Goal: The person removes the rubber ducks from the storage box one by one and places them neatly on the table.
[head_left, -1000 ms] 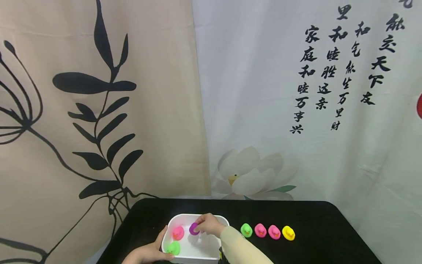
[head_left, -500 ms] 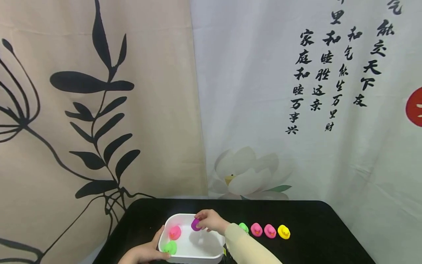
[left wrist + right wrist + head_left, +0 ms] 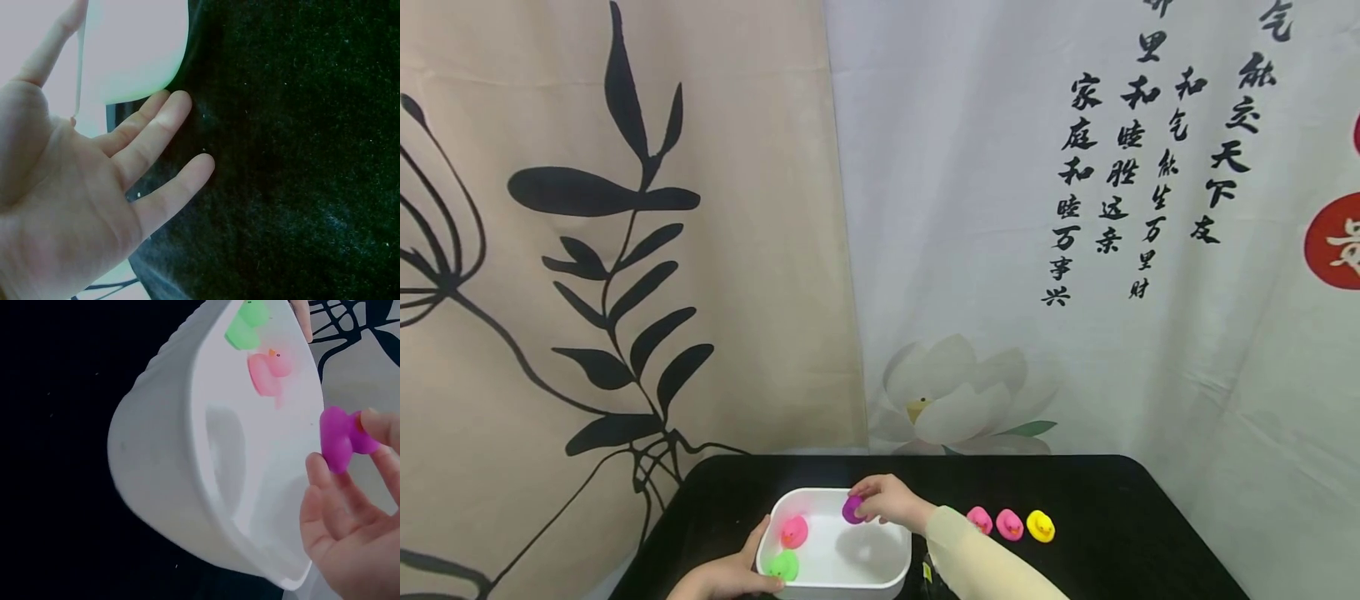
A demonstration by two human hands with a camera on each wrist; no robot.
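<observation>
My right hand point(image 3: 891, 502) pinches a purple rubber duck point(image 3: 853, 509) over the back part of a white plastic basin point(image 3: 842, 590). In the right wrist view, the purple duck point(image 3: 337, 439) sits between thumb and fingertips, above the rim. Inside the basin are a pink rubber duck point(image 3: 793, 532) and a green rubber duck point(image 3: 784, 566), both toward the left side. My left hand point(image 3: 726, 575) lies against the basin's front left corner, its thumb at the front rim. The left wrist view shows the fingers of that left hand point(image 3: 94, 181) spread and nearly straight, with fingertips at the basin's underside.
On the black-covered table point(image 3: 1112, 533), right of the basin, two pink ducks point(image 3: 1010, 525) and a yellow duck point(image 3: 1041, 526) stand in a row. The right sleeve point(image 3: 985, 558) partly covers the nearer pink one. A printed curtain point(image 3: 760, 250) hangs behind.
My right hand has lifted the purple duck and moved it rightward over the basin. The sleeve now hides the green duck on the table. The head view has turned slightly right; the left hand keeps its place.
</observation>
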